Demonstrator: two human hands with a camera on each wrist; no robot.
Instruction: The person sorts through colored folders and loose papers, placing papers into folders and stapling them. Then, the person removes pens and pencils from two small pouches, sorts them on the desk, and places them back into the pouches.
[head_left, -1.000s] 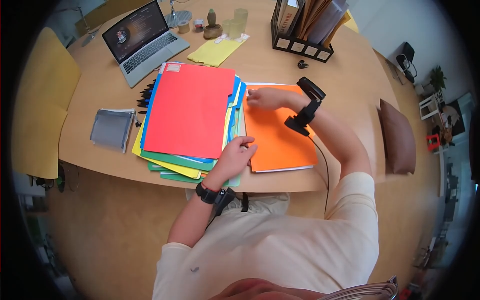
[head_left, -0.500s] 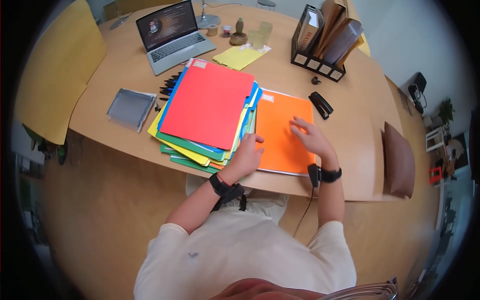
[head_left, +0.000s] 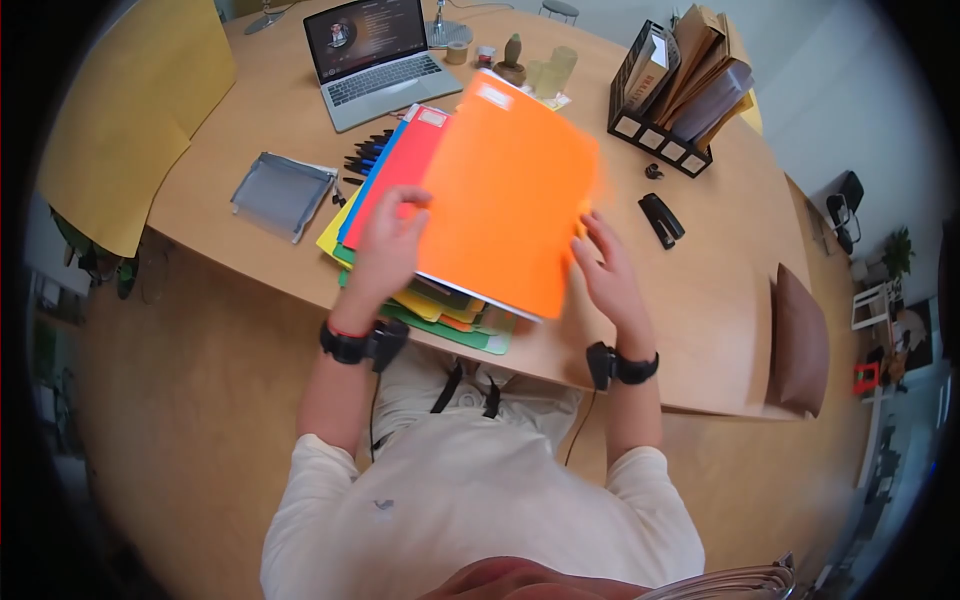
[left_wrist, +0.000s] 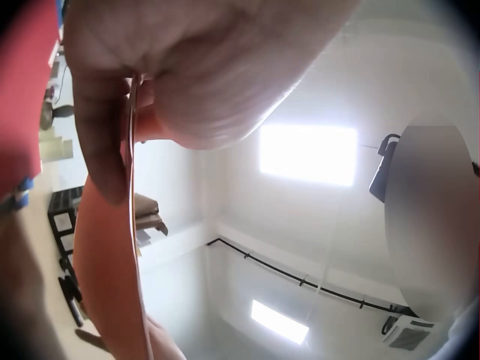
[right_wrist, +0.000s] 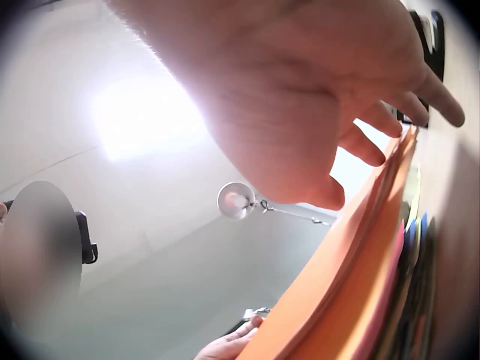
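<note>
An orange folder [head_left: 505, 190], raised at a slant, covers much of the red folder [head_left: 408, 150] on a pile of coloured folders. My left hand [head_left: 392, 245] grips its left edge; the left wrist view shows the fingers and thumb of that hand [left_wrist: 172, 67] on both faces of the orange folder [left_wrist: 109, 262]. At the opposite edge is my right hand [head_left: 615, 285], fingers extended and touching or very near the folder. In the right wrist view this hand [right_wrist: 300, 105] is spread beside the orange folder's edge [right_wrist: 322, 292]. Green and yellow folders show beneath.
A laptop [head_left: 385, 80] stands behind the pile, with pens [head_left: 368, 152] and a grey zip pouch [head_left: 285, 195] to the left. On the right are a black stapler [head_left: 661, 220], a file holder [head_left: 660, 140] and a brown cushion [head_left: 800, 340].
The orange folder has moved from the table beside the pile up and left over the red folder. My left hand has moved left and taken its edge; my right hand has come to its right edge.
</note>
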